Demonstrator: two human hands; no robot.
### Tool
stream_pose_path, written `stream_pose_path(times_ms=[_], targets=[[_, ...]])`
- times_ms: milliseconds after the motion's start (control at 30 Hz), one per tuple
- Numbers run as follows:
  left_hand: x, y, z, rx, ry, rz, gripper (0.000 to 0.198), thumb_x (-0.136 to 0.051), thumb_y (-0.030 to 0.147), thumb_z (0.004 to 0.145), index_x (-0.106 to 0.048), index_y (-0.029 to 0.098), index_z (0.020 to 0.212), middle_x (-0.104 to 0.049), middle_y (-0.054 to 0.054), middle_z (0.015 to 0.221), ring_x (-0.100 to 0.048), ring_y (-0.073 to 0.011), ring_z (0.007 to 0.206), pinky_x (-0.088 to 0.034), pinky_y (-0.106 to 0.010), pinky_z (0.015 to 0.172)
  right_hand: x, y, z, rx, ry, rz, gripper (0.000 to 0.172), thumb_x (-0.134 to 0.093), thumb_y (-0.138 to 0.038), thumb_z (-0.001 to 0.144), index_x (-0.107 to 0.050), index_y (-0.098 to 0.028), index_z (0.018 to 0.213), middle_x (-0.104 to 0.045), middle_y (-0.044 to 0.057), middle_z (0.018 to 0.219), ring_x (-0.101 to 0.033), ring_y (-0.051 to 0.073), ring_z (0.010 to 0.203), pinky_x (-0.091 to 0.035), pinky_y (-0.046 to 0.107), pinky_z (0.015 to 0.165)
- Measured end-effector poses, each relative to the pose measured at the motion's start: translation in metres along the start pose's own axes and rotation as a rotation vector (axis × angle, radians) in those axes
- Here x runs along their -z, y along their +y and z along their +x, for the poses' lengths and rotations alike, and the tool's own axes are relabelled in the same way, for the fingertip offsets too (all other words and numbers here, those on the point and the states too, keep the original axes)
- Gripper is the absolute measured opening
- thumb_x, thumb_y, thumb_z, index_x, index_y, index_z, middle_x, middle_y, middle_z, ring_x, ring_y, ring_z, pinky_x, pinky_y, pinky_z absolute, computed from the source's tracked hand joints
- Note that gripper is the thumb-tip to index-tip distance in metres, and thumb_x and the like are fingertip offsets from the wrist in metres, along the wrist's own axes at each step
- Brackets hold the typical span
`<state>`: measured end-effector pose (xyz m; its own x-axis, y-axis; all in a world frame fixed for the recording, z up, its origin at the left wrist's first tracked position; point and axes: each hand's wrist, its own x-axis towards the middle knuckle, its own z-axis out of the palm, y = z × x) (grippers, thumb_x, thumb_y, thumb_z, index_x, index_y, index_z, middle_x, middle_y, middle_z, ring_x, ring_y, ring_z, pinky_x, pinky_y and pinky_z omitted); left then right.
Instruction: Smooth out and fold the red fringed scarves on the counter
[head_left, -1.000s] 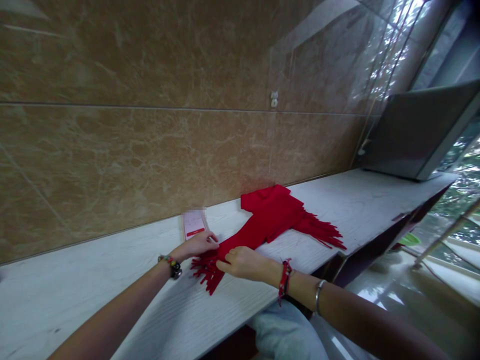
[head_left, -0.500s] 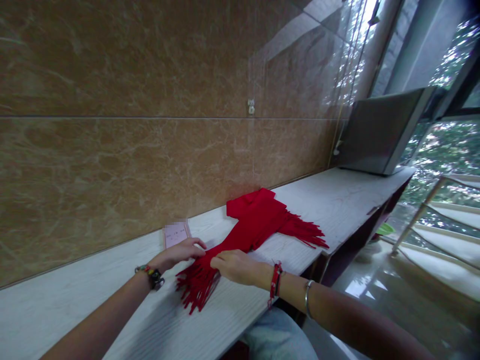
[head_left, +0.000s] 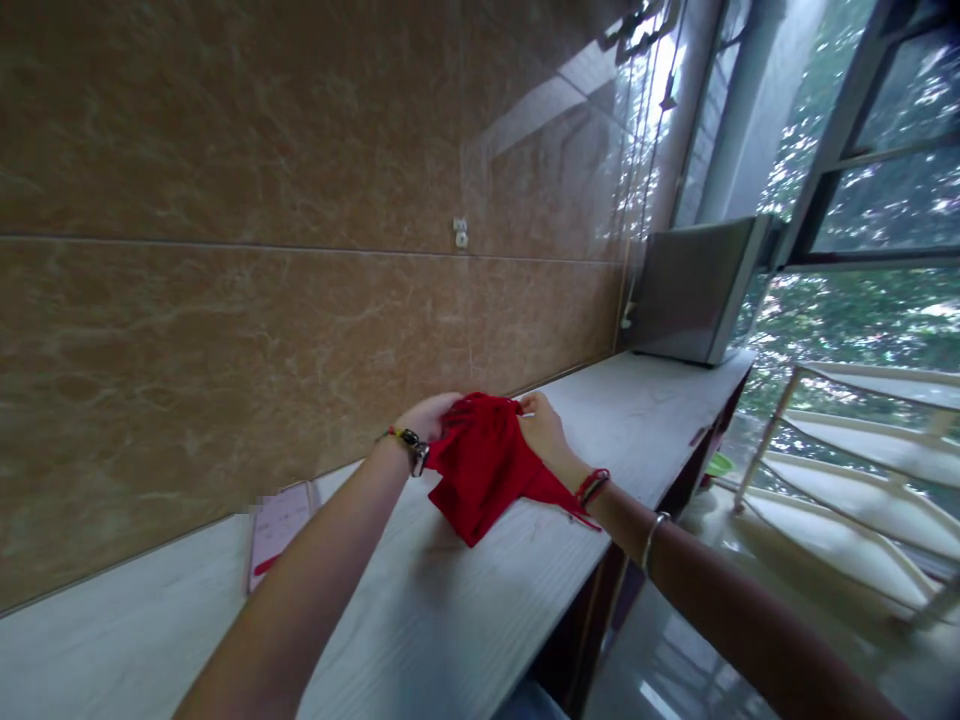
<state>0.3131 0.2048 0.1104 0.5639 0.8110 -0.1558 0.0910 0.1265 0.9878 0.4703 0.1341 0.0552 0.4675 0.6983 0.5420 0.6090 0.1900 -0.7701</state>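
Observation:
A red fringed scarf (head_left: 484, 470) is bunched and partly folded over on the white wood-grain counter (head_left: 420, 620). My left hand (head_left: 433, 415) grips its far left side, with the fingers mostly hidden by the cloth. On the right, my right hand (head_left: 544, 430) pinches the upper edge of the scarf between thumb and fingers. A strip of the cloth runs out under my right wrist, ending in a few strands of fringe. Part of the scarf hangs down in a folded corner toward the front.
A pink card or booklet (head_left: 277, 530) lies at the left by the wall, partly behind my left forearm. Brown marble tiles (head_left: 300, 350) line the back. A grey metal box-like appliance (head_left: 686, 290) stands at the far end. A tiered white rack (head_left: 847, 480) is on the right.
Both hands have carried the near fringed end up and away, folding the scarf over itself toward the wall. The camera view has turned to the right.

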Motion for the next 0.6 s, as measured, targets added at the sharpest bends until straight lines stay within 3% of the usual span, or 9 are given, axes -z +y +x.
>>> stream_pose_path(times_ms=[133,300,433,600], targets=[[-0.012,-0.035,0.007,-0.066,0.049,0.168,0.022,-0.051,0.031,0.079,-0.059,0.015,0.093,-0.067,-0.005,0.083,-0.06,-0.0145,0.075,-0.046,-0.023,0.065,0.013,0.03,-0.002,0.056,-0.038,-0.105,0.042,-0.05,-0.009,0.056,-0.049,-0.019,0.097,-0.055,0.004,0.086,-0.052,0.019,0.082,-0.042,0.034,0.075],[-0.002,-0.069,-0.019,-0.185,0.138,0.388,0.052,-0.068,0.029,0.064,-0.05,0.016,0.112,-0.059,-0.009,0.109,-0.054,-0.0189,0.093,-0.041,-0.025,0.076,0.011,0.025,0.002,0.248,-0.21,-0.339,0.058,-0.054,-0.018,0.065,-0.041,-0.018,0.121,-0.049,0.012,0.115,-0.046,0.024,0.104,-0.039,0.036,0.084],[0.001,-0.075,-0.038,-0.23,0.166,0.527,0.037,-0.065,0.042,0.063,-0.059,0.014,0.086,-0.062,-0.006,0.092,-0.053,-0.02,0.086,-0.038,-0.026,0.07,0.005,0.012,0.022,0.251,-0.369,-0.442,0.047,-0.055,-0.016,0.068,-0.05,-0.018,0.114,-0.058,0.009,0.108,-0.053,0.022,0.098,-0.041,0.03,0.081],[0.006,-0.071,-0.055,-0.182,0.105,0.561,0.039,-0.055,0.053,0.066,-0.057,0.014,0.065,-0.059,-0.001,0.068,-0.051,-0.0157,0.069,-0.034,-0.024,0.056,0.004,0.012,0.037,0.123,-0.309,-0.476,0.03,-0.045,-0.015,0.076,-0.057,-0.017,0.103,-0.065,0.006,0.09,-0.059,0.018,0.084,-0.043,0.026,0.071]])
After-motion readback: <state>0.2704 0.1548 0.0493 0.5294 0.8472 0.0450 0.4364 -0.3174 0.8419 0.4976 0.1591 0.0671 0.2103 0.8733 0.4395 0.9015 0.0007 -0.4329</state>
